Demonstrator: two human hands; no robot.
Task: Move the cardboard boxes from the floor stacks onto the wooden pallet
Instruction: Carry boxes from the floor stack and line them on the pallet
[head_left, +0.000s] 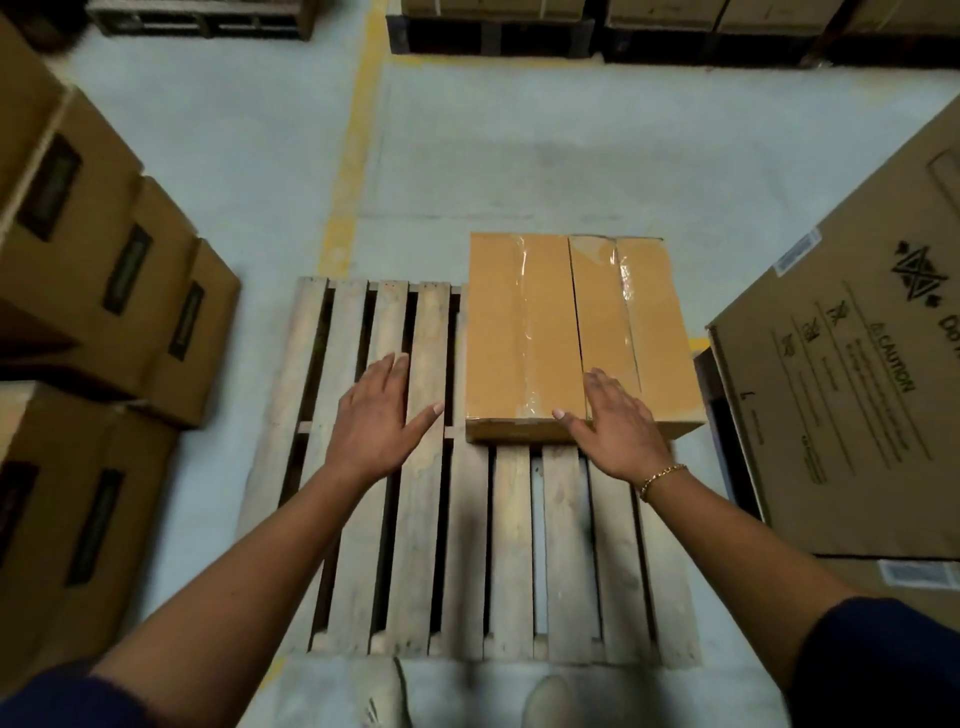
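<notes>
A taped cardboard box (561, 322) lies flat on the far right corner of the wooden pallet (363, 545). My right hand (618, 426) rests flat on the box's near edge, fingers spread, gripping nothing. Over the bare slats to the left of the box hovers my left hand (382, 421), open and empty. Stacks of brown cardboard boxes (104, 270) stand on the floor at the left. A large printed carton (852, 389) stands at the right.
More pallets loaded with boxes (493, 26) line the far side, beyond a yellow floor line (358, 135). My shoes (384, 696) stand at the pallet's near edge. Grey concrete floor (519, 156) lies between the pallet and the far row.
</notes>
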